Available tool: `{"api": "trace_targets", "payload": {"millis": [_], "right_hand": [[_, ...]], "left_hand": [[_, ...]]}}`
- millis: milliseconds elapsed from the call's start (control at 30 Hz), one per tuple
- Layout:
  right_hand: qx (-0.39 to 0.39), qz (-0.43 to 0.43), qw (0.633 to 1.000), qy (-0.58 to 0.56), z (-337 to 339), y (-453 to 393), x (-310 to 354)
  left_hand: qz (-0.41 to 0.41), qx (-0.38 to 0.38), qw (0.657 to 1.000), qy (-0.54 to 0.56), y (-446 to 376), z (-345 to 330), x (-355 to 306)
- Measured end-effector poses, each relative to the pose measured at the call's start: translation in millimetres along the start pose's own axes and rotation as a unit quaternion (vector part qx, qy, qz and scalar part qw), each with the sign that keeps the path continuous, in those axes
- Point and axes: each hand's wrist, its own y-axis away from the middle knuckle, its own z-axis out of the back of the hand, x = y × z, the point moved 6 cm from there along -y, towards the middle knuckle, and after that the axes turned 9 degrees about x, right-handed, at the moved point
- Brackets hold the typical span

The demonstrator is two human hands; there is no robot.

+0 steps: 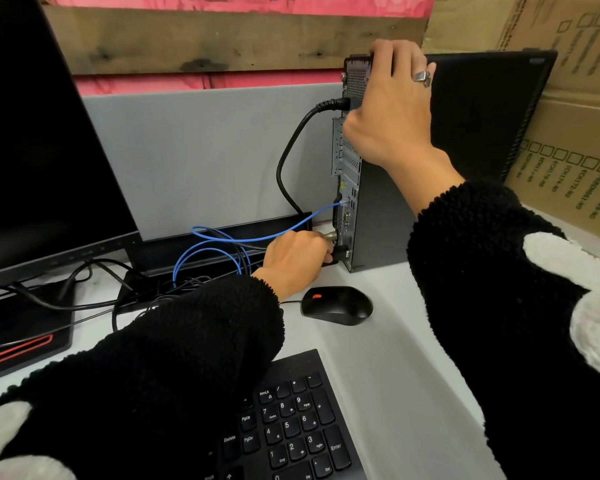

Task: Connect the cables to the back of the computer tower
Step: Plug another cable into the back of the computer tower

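A slim black computer tower point(385, 216) stands upright on the white desk, its back panel facing left. My right hand point(392, 102) grips the tower's top rear corner, fingers curled over the top. My left hand point(297, 254) holds a cable connector point(331, 237) with a metal end, pressed against the low part of the back panel. A thick black power cable point(288, 157) is plugged in near the top. A blue network cable point(274, 237) is plugged in at mid height.
A black mouse point(336, 304) lies just in front of the tower. A black keyboard point(291, 424) sits at the near edge. A dark monitor point(45, 133) stands at the left, with tangled cables point(194, 271) behind it. Cardboard boxes point(575, 116) stand at the right.
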Motion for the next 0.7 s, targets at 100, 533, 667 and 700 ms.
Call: {"api": "trace_targets", "payload": {"millis": [100,533,667,700], "right_hand": [[-0.002,0.0,1.0,-0.001,-0.4,-0.5,-0.3],[0.003,-0.002,1.0,0.001,-2.7,-0.9,-1.3],[-0.004,0.005,1.0,-0.001,-0.8,0.9,-0.6],[-0.006,0.008,1.0,-0.004,0.1,1.6,-0.7]], "left_hand": [[0.019,0.005,0.999,0.031,0.5,-3.0,1.1],[0.009,-0.032,0.999,0.038,1.3,-3.5,2.1],[-0.009,-0.026,0.999,0.037,2.2,-2.2,2.0],[-0.021,-0.021,0.999,0.028,3.4,-1.2,1.6]]}}
